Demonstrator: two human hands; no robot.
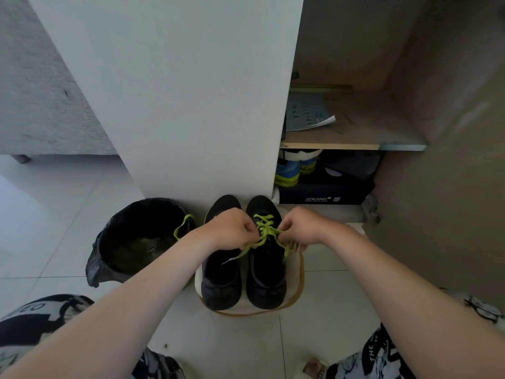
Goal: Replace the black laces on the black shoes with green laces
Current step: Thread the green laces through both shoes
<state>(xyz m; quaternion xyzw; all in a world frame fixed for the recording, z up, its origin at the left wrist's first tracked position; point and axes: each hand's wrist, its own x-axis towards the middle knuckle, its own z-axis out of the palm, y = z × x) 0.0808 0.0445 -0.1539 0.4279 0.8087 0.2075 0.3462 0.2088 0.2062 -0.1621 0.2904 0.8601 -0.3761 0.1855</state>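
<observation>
Shorts: black-and-white patterned shorts (35, 315) cover your knees at both bottom corners of the view.
Mat: a white mat (296, 283) with a tan edge lies on the tiled floor (314, 337); both black shoes stand on it side by side, heels toward you.
Shoe on your left (221, 280): it stands along the mat's left edge.
Shoe on your right (266, 283): it stands toward the mat's right edge, with the green lace (264, 224) crossed over its front eyelets.
Left hand (232, 228): your fingers are curled and pinch one strand of the green lace; the loose end trails over the shoe on your left.
Right hand (300, 228): your fingers are curled and pinch the other strand, whose end hangs by the shoe's outer side.
Bin (136, 242): black-lined, it sits on the floor just left of the mat, with a second green lace (181, 227) draped over its right rim.
Cabinet door (177, 91): white, it stands behind the toes of the shoes.
Shoe box (322, 192): dark, it sits in the open compartment to the right, under a shelf (355, 144).
</observation>
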